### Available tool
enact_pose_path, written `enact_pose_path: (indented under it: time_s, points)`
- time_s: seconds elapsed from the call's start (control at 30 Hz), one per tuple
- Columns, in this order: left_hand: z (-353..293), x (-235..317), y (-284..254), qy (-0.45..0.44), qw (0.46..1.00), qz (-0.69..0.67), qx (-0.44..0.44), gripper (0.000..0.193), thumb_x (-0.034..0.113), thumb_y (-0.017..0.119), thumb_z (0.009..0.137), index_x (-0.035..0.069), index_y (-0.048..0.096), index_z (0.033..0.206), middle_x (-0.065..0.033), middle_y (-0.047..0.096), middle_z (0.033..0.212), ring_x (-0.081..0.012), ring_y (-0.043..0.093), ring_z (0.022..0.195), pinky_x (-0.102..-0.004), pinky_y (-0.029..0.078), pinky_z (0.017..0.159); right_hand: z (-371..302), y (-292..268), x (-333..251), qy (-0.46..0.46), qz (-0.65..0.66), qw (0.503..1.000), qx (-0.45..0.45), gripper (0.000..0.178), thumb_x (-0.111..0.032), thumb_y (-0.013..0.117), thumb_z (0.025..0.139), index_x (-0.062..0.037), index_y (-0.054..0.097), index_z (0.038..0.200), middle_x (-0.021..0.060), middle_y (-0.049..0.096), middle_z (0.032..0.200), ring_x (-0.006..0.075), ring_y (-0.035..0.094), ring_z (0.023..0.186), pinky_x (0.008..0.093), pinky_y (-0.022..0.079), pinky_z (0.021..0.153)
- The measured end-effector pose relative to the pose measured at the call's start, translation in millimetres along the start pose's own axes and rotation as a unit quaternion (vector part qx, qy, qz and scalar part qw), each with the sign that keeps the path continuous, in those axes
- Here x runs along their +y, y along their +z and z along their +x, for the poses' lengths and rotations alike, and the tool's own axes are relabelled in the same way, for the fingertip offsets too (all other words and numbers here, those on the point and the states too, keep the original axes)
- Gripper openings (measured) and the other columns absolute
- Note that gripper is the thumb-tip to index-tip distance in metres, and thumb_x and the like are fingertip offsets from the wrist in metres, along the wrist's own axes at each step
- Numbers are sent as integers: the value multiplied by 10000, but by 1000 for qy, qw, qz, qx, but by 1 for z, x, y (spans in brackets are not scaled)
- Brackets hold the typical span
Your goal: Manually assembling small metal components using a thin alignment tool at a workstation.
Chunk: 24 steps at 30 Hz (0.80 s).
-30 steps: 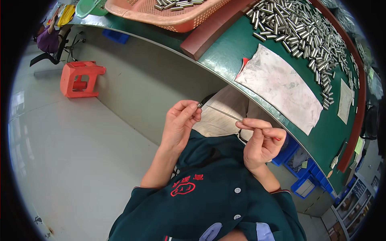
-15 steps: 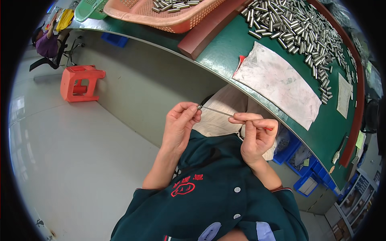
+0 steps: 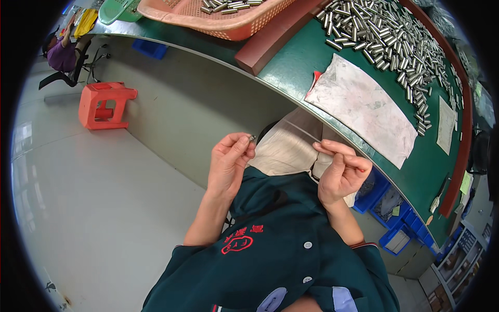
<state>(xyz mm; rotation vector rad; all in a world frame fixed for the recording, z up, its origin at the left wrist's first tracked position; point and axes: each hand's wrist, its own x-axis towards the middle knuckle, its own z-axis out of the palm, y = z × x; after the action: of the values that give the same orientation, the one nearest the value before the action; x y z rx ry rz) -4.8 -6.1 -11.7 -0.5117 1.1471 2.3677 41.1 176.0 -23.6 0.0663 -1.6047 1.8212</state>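
My left hand (image 3: 226, 164) pinches a small metal cylinder (image 3: 252, 138) between thumb and forefinger, mostly covered by the fingertips. To its right, my right hand (image 3: 344, 174) grips a thin straight rod (image 3: 303, 131), whose red end shows by the curled fingers. The rod points up and to the left, its far end apart from the cylinder and faint against my light trousers. Both hands are above my lap, in front of the green table (image 3: 291, 78). On that table a large heap of similar metal cylinders (image 3: 384, 39) lies beyond a stained white cloth (image 3: 364, 106).
Raised brown strips (image 3: 260, 56) edge the work area. An orange basket (image 3: 234, 28) with more cylinders and a green basket (image 3: 115, 13) stand at the far left. Blue bins (image 3: 391, 203) sit under the table. A red stool (image 3: 106, 104) and a seated person (image 3: 63, 56) are leftward.
My right hand has moved right with the rod, whose tip was at the cylinder and is now away from it. My left hand has barely shifted and still pinches the cylinder.
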Motion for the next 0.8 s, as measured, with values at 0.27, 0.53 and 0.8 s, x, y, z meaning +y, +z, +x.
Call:
enact_pose_path:
  time_s: [0.27,0.53,0.8]
  points:
    - [0,-1,4,37,998,37,24,101,79,580,807,-2,575,868,-59,587,753,-107,545,667,-223,447,642,-2,9,-4,77,84,993,-31,127,50,342,875,-44,282,935,263,559,892,281,609,745,358,509,709]
    - [1,-2,4,46,997,55,22,95,75,580,806,-1,577,863,-57,584,746,-113,545,678,-227,444,641,-1,12,-4,94,110,989,-42,123,53,350,873,-39,290,928,261,561,886,273,608,747,355,507,713]
    - [0,-3,5,47,996,69,27,99,72,579,805,-7,578,865,-57,581,739,-115,545,677,-225,442,636,0,12,-4,96,103,989,-52,118,62,351,870,-28,296,922,258,564,873,267,605,753,349,506,711]
